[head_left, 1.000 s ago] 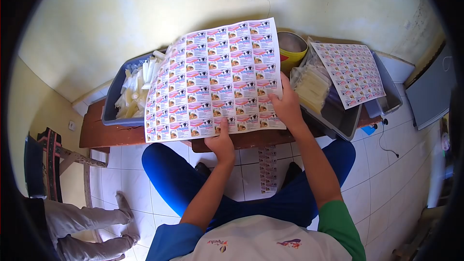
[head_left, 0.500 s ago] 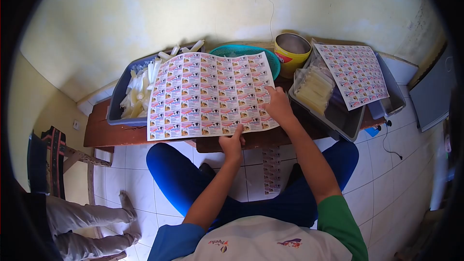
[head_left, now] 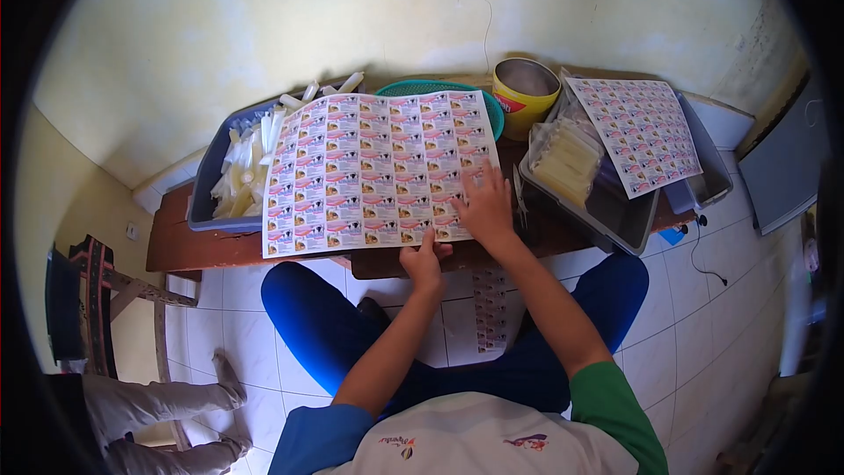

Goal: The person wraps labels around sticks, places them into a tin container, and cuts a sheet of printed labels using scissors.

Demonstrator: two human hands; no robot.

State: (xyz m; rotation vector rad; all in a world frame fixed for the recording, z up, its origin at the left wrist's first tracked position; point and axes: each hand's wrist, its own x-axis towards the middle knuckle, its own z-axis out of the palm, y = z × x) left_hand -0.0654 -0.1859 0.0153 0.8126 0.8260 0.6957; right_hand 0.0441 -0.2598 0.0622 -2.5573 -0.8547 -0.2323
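Observation:
A large sheet of printed labels (head_left: pixel 369 171), with rows of small pink and yellow designs, lies over the wooden bench and partly covers the containers behind it. My left hand (head_left: pixel 425 261) pinches its lower edge, thumb on top and the other fingers mostly hidden at the edge. Flat on the sheet's right side rests my right hand (head_left: pixel 486 208), its fingers spread and pointing away from me. Just right of that hand, a thin metal tool (head_left: pixel 520 193) lies on the bench, its kind hard to make out.
At left, a grey tub (head_left: pixel 204 183) holds filled plastic tubes. Behind the sheet are a green basket (head_left: pixel 440 86) and a yellow tin (head_left: pixel 525 105). A grey tray (head_left: pixel 629 233) carries packed bags; another label sheet (head_left: pixel 635 136) lies over it. Another person's legs (head_left: pixel 167 405) show at lower left.
My right hand has let go of the sheet's right edge and moved inward, fingers now spread on the surface. My left hand stays at the lower edge. The view has shifted slightly.

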